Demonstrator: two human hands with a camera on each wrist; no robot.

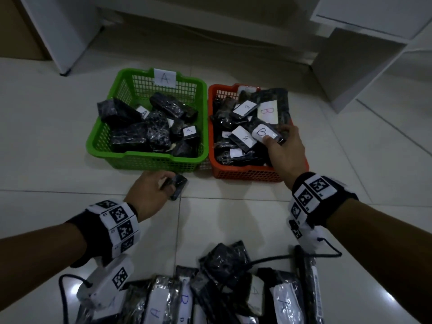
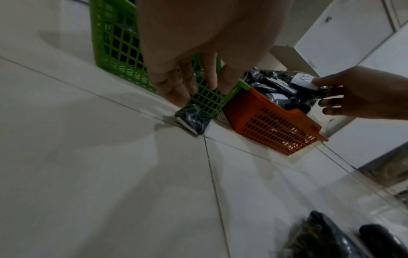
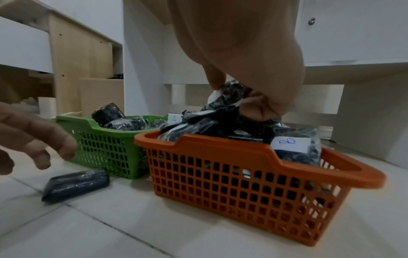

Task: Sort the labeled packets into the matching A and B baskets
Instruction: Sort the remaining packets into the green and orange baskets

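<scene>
A green basket [image 1: 145,162] tagged A and an orange basket [image 1: 245,174] beside it both hold several black packets. My right hand [image 1: 273,134] hovers over the orange basket [image 3: 220,148], thumb and fingers pinching a packet with a white B label [image 1: 263,132] above the heap; the same packet [image 3: 229,92] shows in the right wrist view. A lone black packet [image 1: 178,184] lies on the floor before the green basket [image 3: 73,120]. My left hand [image 3: 50,153] hangs just above that packet [image 3: 75,185], fingers loose, holding nothing. A pile of unsorted labeled packets [image 1: 222,288] lies near me.
White cabinets [image 1: 350,66] and a white furniture leg [image 1: 58,43] stand behind and right of the baskets. Black cables [image 1: 304,256] from the wrist cameras trail over the near pile. Pale floor tiles [image 1: 46,136] stretch left of the green basket.
</scene>
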